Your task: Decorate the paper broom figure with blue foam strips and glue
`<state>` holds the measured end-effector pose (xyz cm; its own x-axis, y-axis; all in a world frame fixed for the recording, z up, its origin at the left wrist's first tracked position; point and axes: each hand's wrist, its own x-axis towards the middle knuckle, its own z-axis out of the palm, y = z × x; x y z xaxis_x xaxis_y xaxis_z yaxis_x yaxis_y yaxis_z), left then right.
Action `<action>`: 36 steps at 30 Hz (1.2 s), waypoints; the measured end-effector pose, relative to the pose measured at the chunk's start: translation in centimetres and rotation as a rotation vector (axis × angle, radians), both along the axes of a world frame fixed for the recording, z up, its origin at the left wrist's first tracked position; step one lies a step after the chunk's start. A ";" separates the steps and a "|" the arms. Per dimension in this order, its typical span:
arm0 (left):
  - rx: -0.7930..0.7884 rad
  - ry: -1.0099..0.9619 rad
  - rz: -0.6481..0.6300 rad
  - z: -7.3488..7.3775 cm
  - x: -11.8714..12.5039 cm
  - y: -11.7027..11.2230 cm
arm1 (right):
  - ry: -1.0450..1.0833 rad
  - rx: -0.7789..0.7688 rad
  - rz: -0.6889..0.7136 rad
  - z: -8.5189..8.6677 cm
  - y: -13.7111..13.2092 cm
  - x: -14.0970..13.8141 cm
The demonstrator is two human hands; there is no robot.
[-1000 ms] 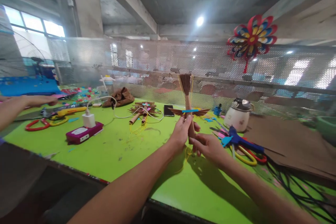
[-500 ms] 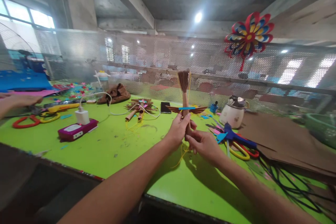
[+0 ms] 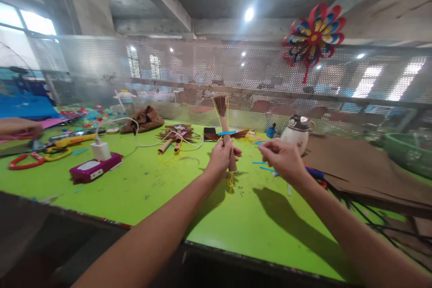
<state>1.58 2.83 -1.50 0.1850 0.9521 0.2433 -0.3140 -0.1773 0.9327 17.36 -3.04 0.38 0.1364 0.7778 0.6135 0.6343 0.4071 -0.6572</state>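
Note:
My left hand (image 3: 222,156) is closed round a brown rolled paper stick (image 3: 225,132), held upright over the green table (image 3: 141,189). The stick has a fringed tuft on top, brown wing-like pieces and a blue strip across it. Yellow thread (image 3: 231,184) dangles below it. My right hand (image 3: 282,158) hovers to the right of the stick, apart from it, fingers pinched together; what they pinch is too small to make out. Blue paper strips (image 3: 260,164) lie on the table between my hands.
Finished brown paper pieces (image 3: 177,135) and a phone (image 3: 207,134) lie behind. A magenta box with a white charger (image 3: 96,165) sits left, scissors (image 3: 29,158) beyond. Another person's hand (image 3: 16,127) is at far left. A white pot (image 3: 294,134), brown sheets (image 3: 357,166), a hanging pinwheel (image 3: 313,36) are right.
My right hand has let go of the stick's base and moved up to the right. My left hand keeps the stick, now shifted slightly left.

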 end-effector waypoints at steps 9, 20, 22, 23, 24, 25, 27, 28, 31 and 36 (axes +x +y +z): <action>-0.092 -0.005 -0.014 -0.5 0.3 0.1 | -0.328 -0.054 -0.357 2.4 2.9 9.2; -0.146 0.018 -0.047 -1.3 0.4 0.5 | -0.804 -0.289 -0.342 -2.2 3.7 9.4; -0.141 0.029 -0.041 -1.3 0.5 0.5 | -0.847 -0.316 -0.344 -2.4 3.6 9.7; -0.146 0.025 -0.047 -1.2 0.6 0.5 | -0.864 -0.332 -0.335 -2.5 3.5 10.0; -0.152 0.015 -0.055 -1.2 0.6 0.5 | -0.879 -0.346 -0.322 -2.6 3.4 10.3; -0.159 0.005 -0.061 -1.2 0.6 0.5 | -0.891 -0.359 -0.308 -2.6 3.3 10.5; -0.164 -0.008 -0.068 -1.1 0.6 0.4 | -0.902 -0.375 -0.283 -2.6 3.2 10.8; -0.166 -0.010 -0.069 -1.0 0.6 0.4 | -0.900 -0.382 -0.271 -2.6 3.1 10.8; -0.169 -0.012 -0.068 -0.8 0.5 0.3 | -0.869 -0.392 -0.221 -2.3 3.0 10.5; -0.145 -0.022 -0.055 -0.3 0.3 0.4 | -0.750 -0.376 -0.126 -1.2 2.6 8.8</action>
<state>1.85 3.20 -1.80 0.2337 0.9662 0.1090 -0.3402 -0.0238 0.9401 26.19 -0.44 -0.82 -0.1039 0.9543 0.2801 0.9823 0.1427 -0.1218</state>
